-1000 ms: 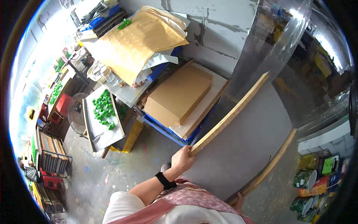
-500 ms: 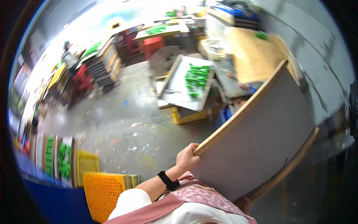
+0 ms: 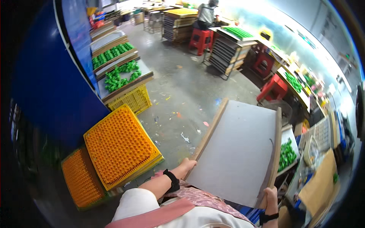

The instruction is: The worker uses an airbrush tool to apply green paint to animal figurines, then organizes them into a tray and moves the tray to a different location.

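Gripping a wide grey board [image 3: 239,152] with wooden side rails, the left hand [image 3: 187,165] closes on its near left rail and the right hand [image 3: 271,197] on the near right corner. Left of the board stand trays [image 3: 121,74] filled with small green pieces [image 3: 122,76] and stacked orange crates [image 3: 119,146]. The board hides the floor beneath; a tray of green pieces [image 3: 287,153] peeks past its right edge.
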Demonstrator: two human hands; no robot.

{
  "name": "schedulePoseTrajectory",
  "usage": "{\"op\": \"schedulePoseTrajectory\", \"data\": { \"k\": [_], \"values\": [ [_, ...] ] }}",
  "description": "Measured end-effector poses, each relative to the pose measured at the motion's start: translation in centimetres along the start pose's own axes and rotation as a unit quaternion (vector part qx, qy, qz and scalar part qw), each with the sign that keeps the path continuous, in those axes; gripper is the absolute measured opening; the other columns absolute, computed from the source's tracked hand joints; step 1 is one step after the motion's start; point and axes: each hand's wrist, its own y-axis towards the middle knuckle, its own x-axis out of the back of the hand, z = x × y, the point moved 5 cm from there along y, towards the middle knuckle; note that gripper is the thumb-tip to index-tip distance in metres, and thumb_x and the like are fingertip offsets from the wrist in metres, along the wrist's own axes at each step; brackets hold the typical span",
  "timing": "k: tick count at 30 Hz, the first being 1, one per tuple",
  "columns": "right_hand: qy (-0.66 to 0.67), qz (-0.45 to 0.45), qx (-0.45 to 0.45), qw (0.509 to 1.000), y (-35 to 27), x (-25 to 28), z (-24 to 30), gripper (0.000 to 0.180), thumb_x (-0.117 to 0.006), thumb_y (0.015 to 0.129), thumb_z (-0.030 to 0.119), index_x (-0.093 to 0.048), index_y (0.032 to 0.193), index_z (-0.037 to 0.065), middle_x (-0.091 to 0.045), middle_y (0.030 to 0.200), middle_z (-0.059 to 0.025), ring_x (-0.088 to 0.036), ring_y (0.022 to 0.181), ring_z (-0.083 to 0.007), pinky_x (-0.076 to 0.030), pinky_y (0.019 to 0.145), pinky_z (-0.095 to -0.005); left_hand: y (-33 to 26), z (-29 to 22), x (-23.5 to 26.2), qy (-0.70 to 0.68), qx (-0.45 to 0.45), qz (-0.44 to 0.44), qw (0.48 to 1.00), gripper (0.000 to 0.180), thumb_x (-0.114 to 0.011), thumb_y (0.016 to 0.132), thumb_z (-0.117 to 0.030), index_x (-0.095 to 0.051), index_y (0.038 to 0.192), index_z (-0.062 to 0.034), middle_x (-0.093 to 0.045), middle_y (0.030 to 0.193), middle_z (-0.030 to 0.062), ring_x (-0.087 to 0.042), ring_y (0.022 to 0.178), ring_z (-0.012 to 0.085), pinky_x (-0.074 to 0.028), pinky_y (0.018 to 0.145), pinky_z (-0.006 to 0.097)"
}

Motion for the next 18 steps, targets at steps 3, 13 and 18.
{"op": "schedulePoseTrajectory", "data": {
  "k": [3, 13, 18],
  "values": [
    [-0.078, 0.065, -0.002, 0.995, 7.5, -4.1, 5.4, 0.026, -0.051, 0.057, 0.004, -0.055, 0.081, -0.007, -0.054, 0.070, -0.0054, -0.051, 0.059, -0.0148, -0.041, 0.055, -0.0254, 1.7, 0.7, 1.4, -0.058, 0.085, -0.020, 0.994, 0.050, -0.060, 0.064, -0.022, -0.049, 0.101, 0.0100, -0.055, 0.093, 0.0221, -0.055, 0.085, 0.0278, -0.043, 0.069, 0.037],
    [-0.387, 0.110, 0.170, 0.899, 32.4, -20.2, 17.9, 0.040, -0.056, 0.058, 0.010, -0.046, 0.092, -0.008, -0.057, 0.076, -0.0174, -0.057, 0.071, -0.0281, -0.045, 0.062, -0.0347, 13.4, -14.4, 2.2, -0.202, 0.014, -0.134, 0.970, 0.056, -0.057, 0.074, -0.036, -0.045, 0.110, 0.0057, -0.048, 0.113, 0.0170, -0.046, 0.104, 0.0257, -0.037, 0.085, 0.040],
    [-0.506, 0.176, 0.340, 0.772, 39.9, -30.0, 25.4, 0.034, -0.059, 0.060, 0.012, -0.045, 0.089, -0.002, -0.057, 0.083, -0.0219, -0.056, 0.081, -0.0362, -0.045, 0.070, -0.0403, 22.5, -28.5, 3.2, -0.440, -0.068, -0.070, 0.892, 0.058, -0.053, 0.076, -0.051, -0.045, 0.116, -0.0096, -0.051, 0.107, 0.0102, -0.046, 0.100, 0.0198, -0.038, 0.081, 0.036]
  ]
}}
